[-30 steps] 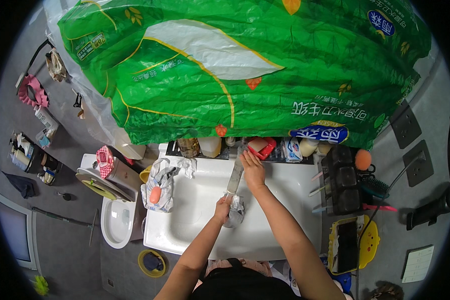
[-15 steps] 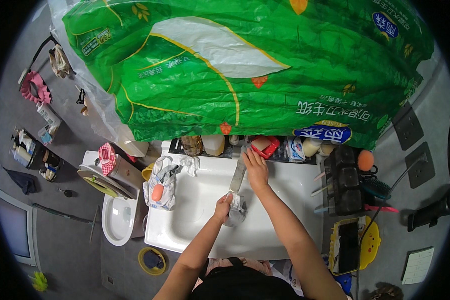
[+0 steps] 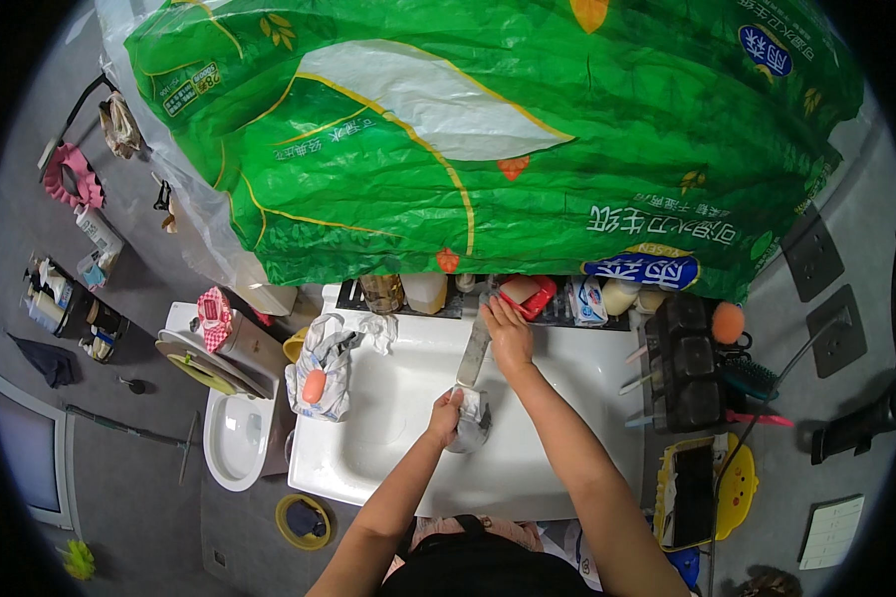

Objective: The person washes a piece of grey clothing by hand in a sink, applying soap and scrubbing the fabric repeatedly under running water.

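My left hand is closed on a grey-and-white, partly see-through item, whose exact kind I cannot make out. It is held over the white sink basin, just under the spout of the metal faucet. My right hand lies with fingers stretched out over the rear end of the faucet, touching it. Right beside those fingertips sits a red soap dish with a pale bar of soap in it.
A big green plastic package hangs above the sink's back edge. A crumpled bag with an orange-pink object lies on the left rim. At right are a black organizer and a yellow basket. The toilet stands left.
The item in my left hand has turned slightly and shows more of its white part. My right hand stays on the faucet.
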Motion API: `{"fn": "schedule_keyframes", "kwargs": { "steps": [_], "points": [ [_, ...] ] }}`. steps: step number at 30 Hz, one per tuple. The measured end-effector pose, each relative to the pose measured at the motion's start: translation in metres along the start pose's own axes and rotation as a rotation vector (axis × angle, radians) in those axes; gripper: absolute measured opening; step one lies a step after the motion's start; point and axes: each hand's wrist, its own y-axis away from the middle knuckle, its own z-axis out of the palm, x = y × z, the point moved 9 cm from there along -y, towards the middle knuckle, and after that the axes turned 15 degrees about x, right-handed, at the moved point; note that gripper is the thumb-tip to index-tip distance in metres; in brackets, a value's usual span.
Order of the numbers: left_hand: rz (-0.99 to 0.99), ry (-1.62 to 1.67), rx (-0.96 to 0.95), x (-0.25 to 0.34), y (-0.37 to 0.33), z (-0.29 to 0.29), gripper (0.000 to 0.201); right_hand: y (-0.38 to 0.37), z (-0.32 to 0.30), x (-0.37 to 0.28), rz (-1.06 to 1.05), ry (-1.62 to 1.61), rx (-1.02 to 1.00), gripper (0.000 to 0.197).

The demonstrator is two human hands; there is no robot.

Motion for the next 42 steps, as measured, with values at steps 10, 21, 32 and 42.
{"fn": "schedule_keyframes", "kwargs": {
  "steps": [10,21,32,42],
  "points": [
    [-0.014,0.049,-0.072,0.002,0.001,0.004,0.020,-0.006,-0.038,-0.011,0.034,-0.092,0.077,0.033],
    [-0.072,-0.031,-0.224,0.012,0.015,0.000,0.020,0.233,0.034,-0.014,1.548,-1.005,-0.243,0.029],
    [0.429,-0.601,0.225,0.059,-0.030,-0.061,0.041,0.212,0.048,0.015,1.710,-1.013,-0.363,0.021],
    [0.743,-0.507,0.054,0.087,0.032,-0.053,0.024,0.181,0.020,0.023,0.911,-0.193,-0.234,0.036]
  ]
}}
